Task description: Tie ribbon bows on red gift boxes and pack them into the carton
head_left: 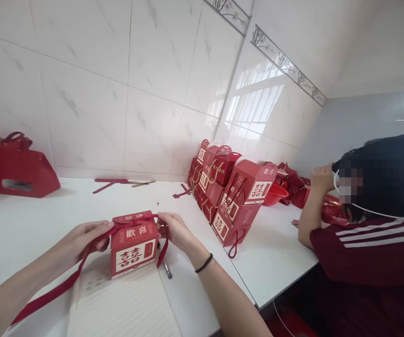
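A red gift box (134, 248) with white Chinese lettering and a cream label stands in front of me, partly over a lined paper pad (124, 304). A dark red ribbon (61, 285) crosses its top, where it looks knotted. My left hand (94, 236) pinches the ribbon at the box's left side; its long end trails down to the lower left. On the right side, my right hand (173, 229) grips the other end, a short tail hanging below the fingers. Just right of the box lies a pen (167, 270), partly hidden.
Stacked red gift boxes (230, 201) stand at the right by the wall. Behind them is a red bowl (275, 193). A red bag-like box (15, 168) sits at far left, with ribbon strips (117, 181) along the wall. Another person (370, 243) sits at right.
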The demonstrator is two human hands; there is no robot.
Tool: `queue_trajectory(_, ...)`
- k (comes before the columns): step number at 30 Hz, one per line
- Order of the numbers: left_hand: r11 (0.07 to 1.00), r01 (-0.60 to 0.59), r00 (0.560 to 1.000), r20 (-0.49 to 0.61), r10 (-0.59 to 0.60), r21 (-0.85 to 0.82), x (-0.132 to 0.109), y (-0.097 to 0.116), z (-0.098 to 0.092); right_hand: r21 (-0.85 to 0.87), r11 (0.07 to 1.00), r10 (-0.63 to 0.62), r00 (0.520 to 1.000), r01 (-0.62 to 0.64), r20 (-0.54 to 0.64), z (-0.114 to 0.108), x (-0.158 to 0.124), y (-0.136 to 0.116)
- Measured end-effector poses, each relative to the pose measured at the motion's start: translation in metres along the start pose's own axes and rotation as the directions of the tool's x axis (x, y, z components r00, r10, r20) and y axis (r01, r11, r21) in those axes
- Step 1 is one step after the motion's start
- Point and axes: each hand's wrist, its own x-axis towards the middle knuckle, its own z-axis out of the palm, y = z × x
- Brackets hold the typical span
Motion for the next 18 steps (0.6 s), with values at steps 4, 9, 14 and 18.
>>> queue_trajectory(4,1.000,0.011,1.000,-0.020,-0.010,0.014,-0.007,0.009,0.005,-0.027,1.000,-0.014,1.000,0.014,0.020,0.000,-0.003,0.002)
queue_trajectory(9,0.998,-0.043,0.999,0.001,0.043,0.034,-0.012,0.014,0.011,-0.004,1.000,-0.018,0.998,0.018,0.068,-0.003,-0.009,-0.001)
queue_trajectory(14,0.999,-0.044,0.999,0.016,0.044,-0.002,-0.017,0.016,0.018,0.008,1.000,-0.015,0.993,0.014,0.119,-0.007,-0.012,-0.003)
queue_trajectory(18,0.999,-0.016,0.999,0.042,0.018,-0.031,-0.020,0.019,0.022,0.016,1.000,-0.016,0.989,0.014,0.148,-0.011,-0.013,-0.005)
